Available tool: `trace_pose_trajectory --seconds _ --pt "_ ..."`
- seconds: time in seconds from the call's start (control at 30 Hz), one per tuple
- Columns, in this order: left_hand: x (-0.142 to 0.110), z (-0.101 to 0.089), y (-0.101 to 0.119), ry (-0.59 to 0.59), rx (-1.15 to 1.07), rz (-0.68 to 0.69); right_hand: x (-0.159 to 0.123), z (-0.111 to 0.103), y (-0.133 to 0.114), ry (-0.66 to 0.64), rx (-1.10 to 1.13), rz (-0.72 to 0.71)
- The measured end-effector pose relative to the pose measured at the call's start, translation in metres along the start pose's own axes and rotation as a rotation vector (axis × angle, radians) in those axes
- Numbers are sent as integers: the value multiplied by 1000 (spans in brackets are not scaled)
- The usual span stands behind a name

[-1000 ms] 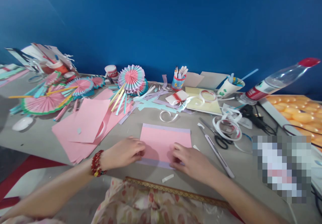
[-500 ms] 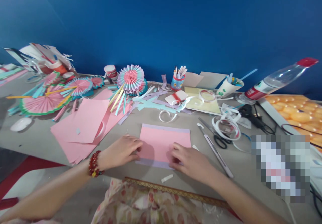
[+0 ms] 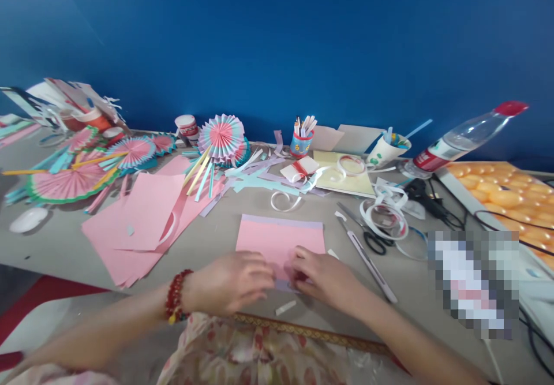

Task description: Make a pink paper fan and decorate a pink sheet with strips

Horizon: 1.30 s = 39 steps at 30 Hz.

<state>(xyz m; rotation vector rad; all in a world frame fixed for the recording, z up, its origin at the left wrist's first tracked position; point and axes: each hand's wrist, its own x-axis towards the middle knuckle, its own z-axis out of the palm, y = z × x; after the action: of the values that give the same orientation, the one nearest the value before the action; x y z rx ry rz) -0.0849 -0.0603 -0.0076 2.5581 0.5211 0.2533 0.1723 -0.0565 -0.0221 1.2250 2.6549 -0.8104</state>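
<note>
A pink sheet of paper (image 3: 268, 240) with a lavender strip along its far and near edges lies flat on the table in front of me. My right hand (image 3: 320, 275) is at the sheet's near right part, its fingers bent onto the paper and its thumb close to the lower strip. Over the near left part reaches my left hand (image 3: 236, 281), smeared by motion, its fingers pointing right and down; it hides much of the near strip. A beaded bracelet (image 3: 176, 295) circles that wrist. Close to the near edge lies a small white scrap (image 3: 285, 307).
On the right lie a craft knife (image 3: 371, 265), black-handled scissors (image 3: 374, 242) and rolls of white tape (image 3: 383, 219). Larger pink sheets (image 3: 138, 217) and folded paper fans (image 3: 220, 137) spread leftward. A tilted-looking bottle (image 3: 463, 139) and a pen cup (image 3: 302, 142) stand near the wall.
My left hand has moved right along the sheet's near edge, from its left side towards my right hand. My right hand stays at nearly the same place on the paper. The view has shifted slightly.
</note>
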Motion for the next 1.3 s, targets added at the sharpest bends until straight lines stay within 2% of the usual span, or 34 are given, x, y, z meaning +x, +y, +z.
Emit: trace_pose_trajectory --seconds 0.07,0.13,0.23,0.53,0.77,1.0,1.3 --pt "4 21 4 -23 65 81 1 2 1 8 -12 -2" --pt "2 38 3 -7 163 85 1 4 1 13 -11 -9" --pt "-5 50 -2 -7 251 82 0 3 3 23 30 -27" --pt "-7 48 -5 -22 211 66 -21 -12 15 58 261 -13" --pt "-4 46 -4 -55 217 53 -36 -19 21 29 373 105" --pt "-4 45 -4 -46 203 56 -41 -12 21 76 306 75" --pt "-5 46 -6 -47 224 69 -46 -4 19 110 230 102"
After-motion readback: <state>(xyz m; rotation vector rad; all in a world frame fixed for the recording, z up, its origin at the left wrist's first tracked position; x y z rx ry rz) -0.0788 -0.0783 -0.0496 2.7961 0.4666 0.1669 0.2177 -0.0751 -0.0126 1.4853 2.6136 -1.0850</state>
